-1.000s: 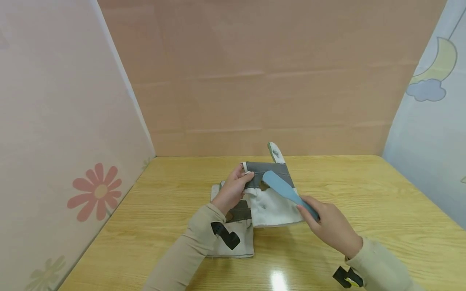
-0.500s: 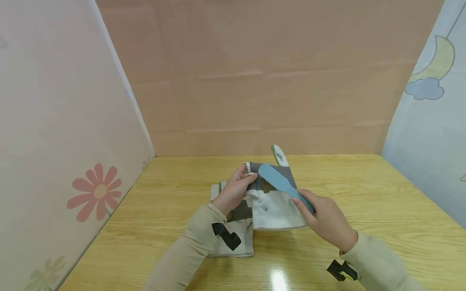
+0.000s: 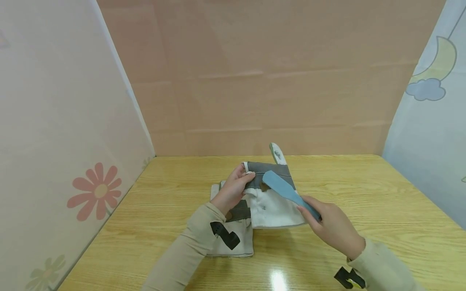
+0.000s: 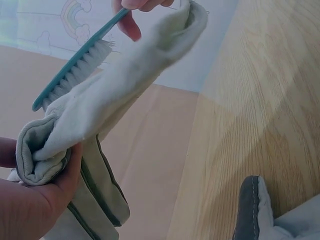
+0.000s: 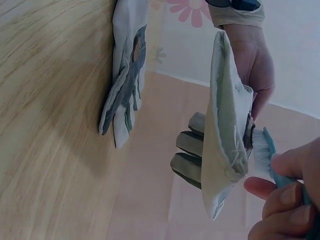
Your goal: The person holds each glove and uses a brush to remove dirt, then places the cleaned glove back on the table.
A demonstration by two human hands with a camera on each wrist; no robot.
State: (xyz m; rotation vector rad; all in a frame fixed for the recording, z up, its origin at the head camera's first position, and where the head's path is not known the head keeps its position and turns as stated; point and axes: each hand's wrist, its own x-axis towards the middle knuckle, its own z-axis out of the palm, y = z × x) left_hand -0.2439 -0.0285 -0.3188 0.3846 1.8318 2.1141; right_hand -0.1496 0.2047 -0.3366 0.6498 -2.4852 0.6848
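Observation:
A white-and-grey work glove is raised above the table, its left edge gripped by my left hand. My right hand holds a blue brush by the handle, bristles facing the glove. In the right wrist view the white bristles meet the glove's grey part, and its open cuff faces the camera. A brown patch shows beside the brush head. Seen from the left wrist, the brush slants along the far side of the glove.
A second matching glove lies flat on the wooden table, partly under my left forearm; it too bears a brown spot. A tan backdrop stands behind the table, with patterned panels at both sides.
The brush has slid up and left across the glove's grey part, then back down to the right. The held glove has shifted slightly right and back; the glove on the table has stayed put.

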